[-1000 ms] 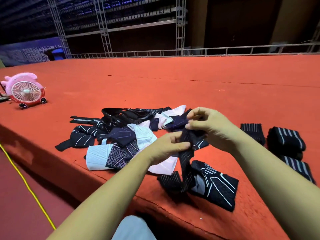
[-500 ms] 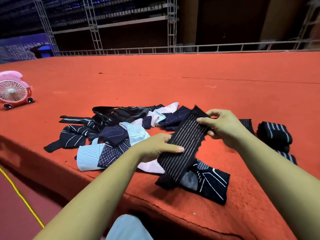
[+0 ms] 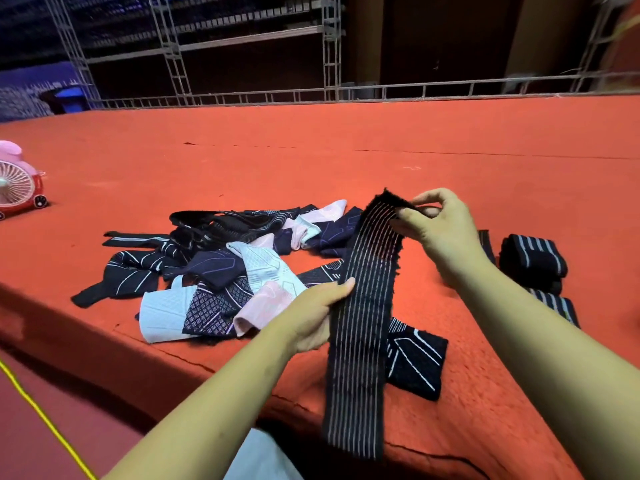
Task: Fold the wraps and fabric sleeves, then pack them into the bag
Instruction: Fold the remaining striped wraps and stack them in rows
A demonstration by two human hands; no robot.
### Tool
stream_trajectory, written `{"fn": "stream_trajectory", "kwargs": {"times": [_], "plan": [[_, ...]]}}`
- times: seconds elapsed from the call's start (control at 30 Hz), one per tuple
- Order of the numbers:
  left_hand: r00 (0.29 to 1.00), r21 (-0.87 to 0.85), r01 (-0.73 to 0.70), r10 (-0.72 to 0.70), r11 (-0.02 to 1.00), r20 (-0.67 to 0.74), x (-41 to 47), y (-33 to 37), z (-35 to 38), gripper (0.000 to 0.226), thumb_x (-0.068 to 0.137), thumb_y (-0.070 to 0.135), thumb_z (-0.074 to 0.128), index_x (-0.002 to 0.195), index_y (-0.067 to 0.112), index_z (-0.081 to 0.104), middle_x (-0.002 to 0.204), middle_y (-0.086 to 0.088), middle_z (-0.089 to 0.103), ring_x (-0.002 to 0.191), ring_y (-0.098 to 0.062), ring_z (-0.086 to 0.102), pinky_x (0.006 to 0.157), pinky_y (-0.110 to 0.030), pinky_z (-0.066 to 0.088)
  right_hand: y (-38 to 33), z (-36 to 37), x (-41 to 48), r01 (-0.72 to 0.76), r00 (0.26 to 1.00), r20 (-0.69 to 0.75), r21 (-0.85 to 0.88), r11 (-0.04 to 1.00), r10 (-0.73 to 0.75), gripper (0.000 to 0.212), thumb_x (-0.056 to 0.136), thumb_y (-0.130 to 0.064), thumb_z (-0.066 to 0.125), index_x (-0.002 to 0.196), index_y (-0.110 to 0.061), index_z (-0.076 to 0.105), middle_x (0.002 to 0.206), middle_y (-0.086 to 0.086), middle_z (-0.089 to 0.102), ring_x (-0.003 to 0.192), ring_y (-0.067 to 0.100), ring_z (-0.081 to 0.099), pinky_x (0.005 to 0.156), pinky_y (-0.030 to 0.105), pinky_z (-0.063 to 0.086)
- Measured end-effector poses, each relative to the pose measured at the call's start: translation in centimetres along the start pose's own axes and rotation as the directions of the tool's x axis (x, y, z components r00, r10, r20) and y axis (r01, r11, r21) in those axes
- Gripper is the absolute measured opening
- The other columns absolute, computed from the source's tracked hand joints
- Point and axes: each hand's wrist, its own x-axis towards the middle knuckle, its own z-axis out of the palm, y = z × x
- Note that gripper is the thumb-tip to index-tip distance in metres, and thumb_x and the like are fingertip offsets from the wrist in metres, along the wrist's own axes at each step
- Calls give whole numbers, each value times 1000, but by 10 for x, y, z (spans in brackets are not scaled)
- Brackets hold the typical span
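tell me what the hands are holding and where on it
Both hold one black striped wrap: the right hand pinches its top end, the left hand grips its left edge near the middle.

A long black wrap (image 3: 363,323) with thin white lengthwise stripes was stretched out flat above the red platform (image 3: 346,150), its near end hanging past the platform's front edge. Under it, near that edge, lay a black sleeve (image 3: 415,362) with white angular lines. A loose pile of sleeves (image 3: 221,271), black, navy, pale blue and pink, sprawled left of the wrap, back from the front edge. Toward the right edge sat a rolled black striped wrap (image 3: 533,258), with another striped piece (image 3: 554,303) lying just in front of it.
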Motion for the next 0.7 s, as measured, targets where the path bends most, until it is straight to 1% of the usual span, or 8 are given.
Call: {"fn": "stream_trajectory", "kwargs": {"times": [0.07,0.13,0.2,0.27,0.37,0.47,0.6,0.7], "plan": [[999,-141,9,-14,990,-35,4,-12,3,57,96,30,50,134,-12,50,135,-32,54,121,-39,56,110,-49,42,3,2,-9,63,997,40,-78,995,-60,19,86,-2,67,85,-17,54,78,11,70,83,33,73,85,54,57],[997,-243,9,-28,970,-73,9,-19,6,57,98,36,42,131,-9,55,131,-30,58,116,-38,60,109,-49,41,10,5,-20,160,985,96,-181,970,-144,18,84,-5,69,81,-20,58,80,11,71,82,29,71,83,49,57],[994,-329,-4,-31,944,-102,13,-23,6,59,103,40,35,123,-8,63,124,-28,62,108,-37,66,106,-48,44,20,8,-34,214,970,161,-216,953,-181,20,84,-2,70,82,-20,62,81,3,71,80,16,68,79,36,54],[988,-392,-26,-35,920,-149,16,-25,6,61,104,42,32,111,-6,71,116,-26,67,100,-35,69,99,-46,48,34,11,-49,243,955,228,-232,942,-190,24,83,0,69,83,-23,65,86,-4,72,84,10,67,82,29,52],[984,-450,-50,-33,892,-175,17,-24,7,51,106,36,35,113,-4,68,107,-23,70,93,-33,71,91,-42,54,58,13,-69,299,929,308,-299,906,-205,32,80,0,71,82,-31,67,95,-18,72,94,0,66,91,21,49],[983,-460,-63,-25,886,-183,18,-23,5,52,106,31,35,100,-6,70,92,-22,73,78,-31,73,68,-37,62,80,12,-81,386,904,342,-396,833,-256,24,78,0,75,89,-21,73,109,-17,68,104,-8,59,95,5,37],[973,-454,-50,-59,890,-222,18,-23,3,52,107,36,32,104,-5,64,88,-20,73,71,-29,73,58,-33,59,97,10,-87,486,857,408,-440,755,-314,15,78,-9,73,91,-16,74,117,0,69,114,4,54,106,7,28],[969,-431,-30,-80,902,-234,21,-24,-3,56,107,42,31,119,-4,61,104,-21,71,86,-31,72,73,-39,58,100,8,-88,512,843,417,-427,745,-339,14,77,-15,69,90,-15,74,118,4,70,114,0,51,109,22,33]]}}
